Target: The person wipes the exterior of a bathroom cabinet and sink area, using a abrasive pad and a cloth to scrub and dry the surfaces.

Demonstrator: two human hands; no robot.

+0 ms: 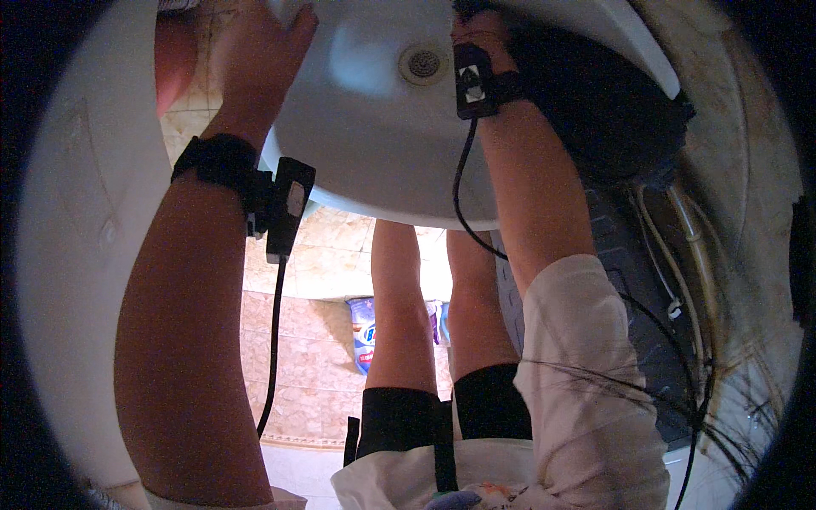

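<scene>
both hands (left (255,51), right (480,34)) on sink (374,127)

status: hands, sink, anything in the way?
Left hand on the white sink rim. Right hand inside basin, grip unclear. Black bag crowds right edge.

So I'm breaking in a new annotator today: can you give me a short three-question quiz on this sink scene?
1. True or false: the drain sits in the middle of a white sink basin.
2. Which hand rests on the basin's near-left rim? A) the left hand B) the right hand C) neither
3. Fill in: on the tiled floor between the person's legs lies a blue and ____ package.

Key: 1 true. 2 A. 3 white. Whether either hand's fingers hold anything cannot be told: they are cut off at the top edge.
</scene>
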